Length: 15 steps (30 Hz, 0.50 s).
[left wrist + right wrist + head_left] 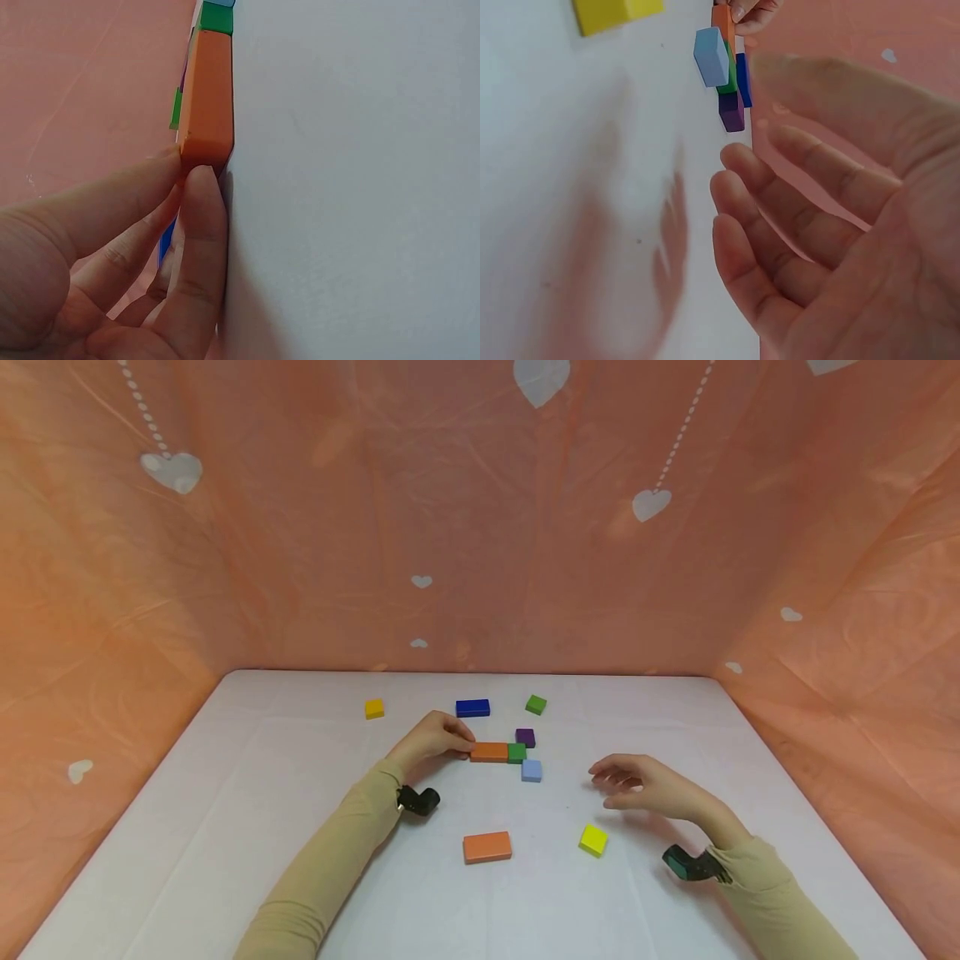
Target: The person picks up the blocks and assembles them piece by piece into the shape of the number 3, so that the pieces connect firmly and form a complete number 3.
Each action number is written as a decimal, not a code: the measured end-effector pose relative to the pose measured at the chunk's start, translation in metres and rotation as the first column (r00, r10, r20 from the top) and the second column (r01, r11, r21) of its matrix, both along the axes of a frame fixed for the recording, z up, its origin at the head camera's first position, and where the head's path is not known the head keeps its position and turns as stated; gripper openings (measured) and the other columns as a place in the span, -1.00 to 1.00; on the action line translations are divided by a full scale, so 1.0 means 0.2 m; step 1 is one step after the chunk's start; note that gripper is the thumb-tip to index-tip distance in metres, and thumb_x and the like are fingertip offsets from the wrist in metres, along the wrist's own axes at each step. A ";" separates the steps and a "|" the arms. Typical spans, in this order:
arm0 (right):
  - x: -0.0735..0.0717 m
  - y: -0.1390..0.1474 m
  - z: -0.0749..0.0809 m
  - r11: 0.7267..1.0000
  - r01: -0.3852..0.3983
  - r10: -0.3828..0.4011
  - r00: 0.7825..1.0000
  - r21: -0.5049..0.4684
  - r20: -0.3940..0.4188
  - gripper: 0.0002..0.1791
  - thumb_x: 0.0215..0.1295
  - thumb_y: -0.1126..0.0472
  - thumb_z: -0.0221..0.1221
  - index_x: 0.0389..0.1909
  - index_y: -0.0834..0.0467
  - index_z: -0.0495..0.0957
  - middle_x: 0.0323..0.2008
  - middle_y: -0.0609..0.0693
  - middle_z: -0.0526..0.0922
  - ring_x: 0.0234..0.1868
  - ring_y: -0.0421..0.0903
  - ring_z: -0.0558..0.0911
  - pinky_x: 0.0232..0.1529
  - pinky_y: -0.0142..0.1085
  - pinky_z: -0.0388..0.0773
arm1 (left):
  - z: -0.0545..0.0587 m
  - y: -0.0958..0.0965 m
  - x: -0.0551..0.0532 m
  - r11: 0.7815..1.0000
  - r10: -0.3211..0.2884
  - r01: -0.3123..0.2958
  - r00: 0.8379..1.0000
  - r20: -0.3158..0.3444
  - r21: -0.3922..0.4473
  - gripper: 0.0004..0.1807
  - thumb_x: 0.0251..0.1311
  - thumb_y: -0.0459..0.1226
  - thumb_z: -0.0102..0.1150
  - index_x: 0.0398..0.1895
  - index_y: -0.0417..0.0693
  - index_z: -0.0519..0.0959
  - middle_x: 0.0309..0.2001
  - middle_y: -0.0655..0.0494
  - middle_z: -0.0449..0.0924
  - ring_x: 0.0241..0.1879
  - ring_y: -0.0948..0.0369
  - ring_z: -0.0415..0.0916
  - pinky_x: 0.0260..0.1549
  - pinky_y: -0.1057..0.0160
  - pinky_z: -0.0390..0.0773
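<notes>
My left hand (437, 737) pinches the left end of an orange block (489, 752) with its fingertips; the left wrist view shows the fingers (201, 191) at that block's near end. The orange block's right end meets a green block (517, 753). A purple block (526, 738) lies behind the green one and a light blue block (531, 770) in front, both towards its right side. To the right of this group, my right hand (647, 785) hovers over the table with loosely bent fingers, holding nothing. Its shadow falls on the white surface in the right wrist view.
At the back lie a yellow-orange block (374, 709), a dark blue block (472, 708) and a light green block (536, 704). Nearer the front are another orange block (487, 848) and a bright yellow block (593, 841). An orange curtain (480, 527) surrounds the white table (225, 827).
</notes>
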State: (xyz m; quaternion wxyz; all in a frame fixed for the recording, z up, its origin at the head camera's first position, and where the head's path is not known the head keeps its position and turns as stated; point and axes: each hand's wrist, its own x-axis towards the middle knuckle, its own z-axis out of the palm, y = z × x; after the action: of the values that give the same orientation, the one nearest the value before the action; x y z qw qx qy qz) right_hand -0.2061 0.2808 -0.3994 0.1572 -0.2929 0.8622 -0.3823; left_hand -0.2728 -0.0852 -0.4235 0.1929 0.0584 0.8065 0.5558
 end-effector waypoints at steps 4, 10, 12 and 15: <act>0.03 0.01 -0.01 1.000 -0.011 0.012 1.000 -0.019 0.025 -0.51 0.15 0.22 0.35 0.10 0.26 0.50 -0.08 0.08 0.60 -0.14 0.03 0.54 -0.10 -0.32 0.53 | 0.00 0.00 0.00 1.000 -0.002 0.002 1.000 -0.010 -0.009 -0.89 0.17 -0.38 0.27 -0.27 -0.27 0.65 -0.32 -0.01 0.62 -0.39 0.16 0.54 -0.20 0.28 0.60; 0.07 0.02 -0.03 0.999 -0.035 0.036 0.999 -0.027 0.029 -0.51 0.16 0.22 0.34 0.10 0.28 0.49 -0.08 0.08 0.60 -0.14 0.02 0.54 -0.09 -0.32 0.52 | -0.01 0.00 0.00 1.000 -0.005 0.005 1.000 -0.020 -0.023 -0.89 0.17 -0.38 0.27 -0.27 -0.27 0.66 -0.32 -0.01 0.63 -0.39 0.17 0.54 -0.20 0.28 0.60; 0.07 0.02 -0.03 0.999 -0.042 0.043 0.998 -0.032 0.041 -0.51 0.16 0.23 0.34 0.10 0.27 0.49 -0.08 0.08 0.60 -0.14 0.03 0.54 -0.09 -0.33 0.52 | -0.01 0.00 0.00 1.000 -0.006 0.006 1.000 -0.020 -0.026 -0.89 0.18 -0.38 0.27 -0.27 -0.26 0.66 -0.32 0.00 0.63 -0.39 0.17 0.53 -0.20 0.28 0.60; 0.09 0.02 -0.04 0.998 -0.055 0.057 0.996 -0.038 0.063 -0.50 0.15 0.23 0.35 0.11 0.27 0.49 -0.08 0.08 0.60 -0.14 0.02 0.55 -0.12 -0.33 0.53 | 0.00 0.00 0.00 1.000 -0.008 0.007 1.000 -0.018 -0.025 -0.89 0.18 -0.38 0.27 -0.27 -0.26 0.66 -0.32 -0.01 0.63 -0.38 0.17 0.54 -0.20 0.28 0.60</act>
State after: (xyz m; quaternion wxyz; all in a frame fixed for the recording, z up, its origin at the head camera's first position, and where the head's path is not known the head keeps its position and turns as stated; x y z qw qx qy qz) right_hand -0.1890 0.2848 -0.4078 0.1902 -0.3073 0.8410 -0.4025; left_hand -0.2726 -0.0850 -0.4245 0.1884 0.0640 0.8150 0.5443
